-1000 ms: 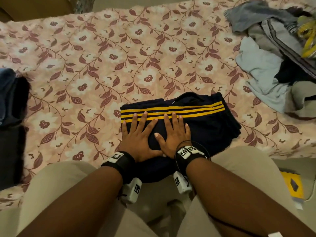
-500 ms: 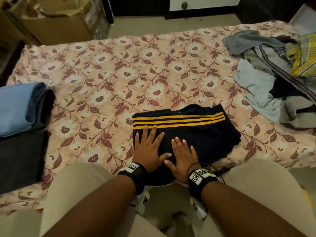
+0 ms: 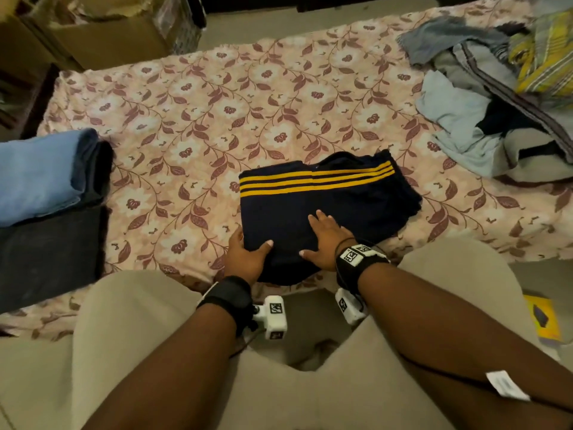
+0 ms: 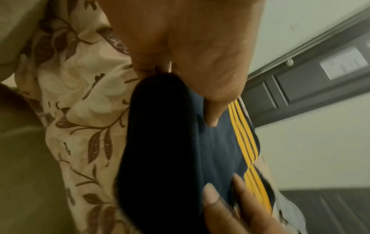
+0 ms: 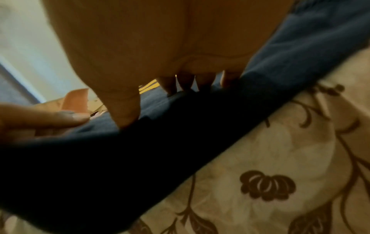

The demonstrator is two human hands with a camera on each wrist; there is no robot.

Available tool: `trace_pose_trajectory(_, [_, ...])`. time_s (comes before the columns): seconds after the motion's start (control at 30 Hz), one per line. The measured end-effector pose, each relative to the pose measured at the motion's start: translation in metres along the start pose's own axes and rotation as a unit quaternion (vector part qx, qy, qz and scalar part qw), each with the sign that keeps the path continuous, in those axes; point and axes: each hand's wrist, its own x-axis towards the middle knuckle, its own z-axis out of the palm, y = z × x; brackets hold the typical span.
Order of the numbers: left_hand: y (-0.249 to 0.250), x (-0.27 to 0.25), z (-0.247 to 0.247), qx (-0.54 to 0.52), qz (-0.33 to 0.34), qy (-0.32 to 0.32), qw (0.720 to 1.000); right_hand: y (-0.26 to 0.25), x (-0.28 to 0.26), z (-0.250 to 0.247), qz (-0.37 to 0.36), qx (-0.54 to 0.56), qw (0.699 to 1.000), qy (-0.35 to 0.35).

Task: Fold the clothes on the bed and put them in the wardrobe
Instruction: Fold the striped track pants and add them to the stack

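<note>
A folded navy garment with yellow stripes [image 3: 325,206] lies on the floral bed sheet [image 3: 248,103] close to the near edge. My left hand [image 3: 248,251] grips the garment's near left corner. In the left wrist view its thumb [image 4: 212,114] lies on top of the navy garment [image 4: 170,150] while the fingers tuck under the fold. My right hand [image 3: 325,238] rests flat on top of the garment, fingers straight. In the right wrist view its fingertips [image 5: 128,117] press into the navy garment [image 5: 140,158].
Folded light blue [image 3: 40,178] and dark [image 3: 46,252] clothes lie at the bed's left end. A loose pile of unfolded clothes [image 3: 496,103] fills the far right. Cardboard boxes [image 3: 102,35] stand beyond the bed at far left. A yellow item [image 3: 542,321] lies on the floor at right.
My left hand slid off the top of the garment to its near left corner and took hold of it. The right hand stays flat on top.
</note>
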Motion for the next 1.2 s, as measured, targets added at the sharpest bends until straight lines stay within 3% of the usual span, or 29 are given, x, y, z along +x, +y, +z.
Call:
trace_pose_trajectory(0.1, [0.005,0.005,-0.013,-0.033,-0.047,-0.071,0.996,-0.004,0.000,-0.011,-0.012,0.006,0.999,0.034])
trace_pose_trajectory(0.33, [0.032,0.000,-0.009,-0.058,-0.030,-0.051,0.997,-0.005,-0.009,-0.025,-0.062,0.059,0.995,0.051])
trace_pose_trajectory(0.43, [0.060,-0.011,0.002,0.005,0.072,-0.029,0.997,-0.014,-0.021,-0.040,-0.103,0.179,0.975,0.078])
trace_pose_trajectory(0.53, [0.093,-0.027,0.022,0.079,0.199,-0.044,0.976,-0.015,-0.033,-0.057,-0.106,0.298,0.944,0.094])
trace_pose_trajectory(0.6, [0.114,-0.033,0.042,0.126,0.263,-0.075,0.954,-0.003,-0.039,-0.070,-0.082,0.358,0.923,0.113])
trace_pose_trajectory(0.67, [0.130,-0.032,0.065,0.154,0.291,-0.154,0.932,0.021,-0.043,-0.083,-0.047,0.392,0.910,0.129])
trace_pose_trajectory(0.73, [0.140,-0.032,0.086,0.150,0.269,-0.265,0.914,0.052,-0.046,-0.096,-0.007,0.375,0.917,0.134])
trace_pose_trajectory(0.8, [0.142,-0.032,0.102,0.104,0.211,-0.324,0.916,0.089,-0.042,-0.100,0.038,0.321,0.939,0.121])
trace_pose_trajectory(0.97, [0.118,-0.034,0.111,0.118,0.179,-0.280,0.936,0.156,-0.021,-0.080,0.178,0.307,0.923,0.150])
trace_pose_trajectory(1.1, [0.094,-0.033,0.099,0.149,0.150,-0.315,0.925,0.161,-0.015,-0.075,0.207,0.298,0.914,0.184])
trace_pose_trajectory(1.2, [0.090,-0.034,0.088,0.142,0.149,-0.289,0.935,0.165,-0.012,-0.081,0.245,0.281,0.914,0.159])
